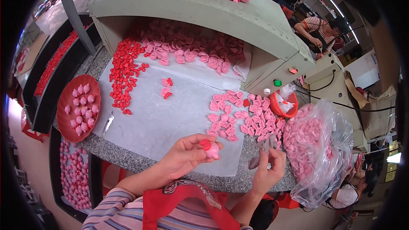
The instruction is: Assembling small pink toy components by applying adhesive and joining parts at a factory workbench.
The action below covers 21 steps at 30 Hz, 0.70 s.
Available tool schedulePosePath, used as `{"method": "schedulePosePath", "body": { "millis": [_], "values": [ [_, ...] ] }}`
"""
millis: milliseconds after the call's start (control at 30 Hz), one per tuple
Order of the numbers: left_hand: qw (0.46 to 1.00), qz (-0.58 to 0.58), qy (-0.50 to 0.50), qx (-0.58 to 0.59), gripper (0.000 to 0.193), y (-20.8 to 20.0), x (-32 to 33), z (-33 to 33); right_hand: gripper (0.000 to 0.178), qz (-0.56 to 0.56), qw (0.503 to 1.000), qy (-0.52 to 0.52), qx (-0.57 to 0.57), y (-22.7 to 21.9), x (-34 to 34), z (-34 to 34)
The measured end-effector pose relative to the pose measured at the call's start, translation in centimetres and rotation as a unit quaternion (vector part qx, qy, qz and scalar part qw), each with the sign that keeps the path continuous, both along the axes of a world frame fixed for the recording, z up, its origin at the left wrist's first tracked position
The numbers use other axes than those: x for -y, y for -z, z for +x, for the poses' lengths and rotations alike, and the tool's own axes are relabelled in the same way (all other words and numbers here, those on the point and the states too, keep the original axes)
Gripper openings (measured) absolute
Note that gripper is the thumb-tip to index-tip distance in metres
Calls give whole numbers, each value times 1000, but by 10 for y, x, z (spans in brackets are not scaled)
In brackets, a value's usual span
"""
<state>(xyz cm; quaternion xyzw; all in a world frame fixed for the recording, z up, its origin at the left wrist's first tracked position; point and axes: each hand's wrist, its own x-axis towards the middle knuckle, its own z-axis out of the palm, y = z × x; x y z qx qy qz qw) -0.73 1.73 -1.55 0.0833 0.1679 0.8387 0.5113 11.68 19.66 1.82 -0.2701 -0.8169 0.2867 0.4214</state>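
Observation:
In my left hand (181, 157), between thumb and fingers, is a small round pink toy part (212, 151) with a red piece on its top. My right hand (269, 171) pinches a crumpled grey cloth (267, 143) over the speckled table edge. Beyond my hands lies a white sheet (170, 119) with a few pink and red pieces (165, 88) near its middle. Loose pink ear-shaped pieces (260, 117) spread over its right side. Small red pieces (123, 74) are heaped at its far left.
A pale metal box (191, 10) with an open front covers more pink pieces. At left stands a red dish (61, 121) of pink round parts, above a black tray (55, 174). On the right are an orange basket (277, 110) and a clear bag (317, 145). Another person (321, 30) works behind.

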Motion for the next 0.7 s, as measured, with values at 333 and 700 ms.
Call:
{"method": "schedulePosePath", "body": {
  "millis": [333,700],
  "values": [
    [975,-87,-96,-180,34,2,-4,10,22,-134,966,-219,-8,-30,59,-21],
    [934,-77,-189,-295,30,16,-13,10,12,-183,960,-213,-13,-14,60,-39]
  ]
}}
